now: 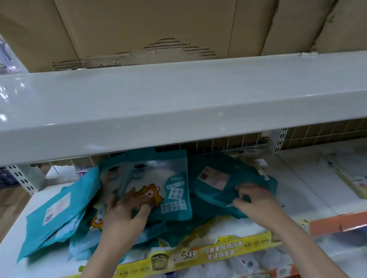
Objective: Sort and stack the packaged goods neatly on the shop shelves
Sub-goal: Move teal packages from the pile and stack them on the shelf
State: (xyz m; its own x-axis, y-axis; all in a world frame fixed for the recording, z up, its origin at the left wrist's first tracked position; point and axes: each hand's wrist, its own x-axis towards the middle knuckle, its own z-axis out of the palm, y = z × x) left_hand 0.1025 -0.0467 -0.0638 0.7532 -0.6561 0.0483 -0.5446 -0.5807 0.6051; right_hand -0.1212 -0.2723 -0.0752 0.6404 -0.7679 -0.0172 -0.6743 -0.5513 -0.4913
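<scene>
Packets, teal, flat and glossy plastic film, lying in a loose heap on the white middle shelf (15, 253) under a pale grey metal shelf (174, 99).

- Cartoon-cow packet (160, 185): face up, clear window, white panels of print; centre of the heap, leaning back toward the wire grille (212, 144).
- Left packet (58, 214): back side up, white label, tilted and overhanging toward the shelf's front edge.
- Right packet (217, 180): back side up, crumpled, pale label with a code square.
- Left hand (127, 214): fingers curled over the lower edge of the cartoon-cow packet, gripping it.
- Right hand (256, 199): fingers bent, pinching the creased lower edge of the right packet.
- Shelf-edge strip (210, 253): yellow printed card with a "5.0" price tag, on an orange rail.
- Cardboard cartons (146, 24): brown, corrugated, lower edge torn, on the top shelf.
- Cream flat package (363, 180): far right on the middle shelf, blurred.
</scene>
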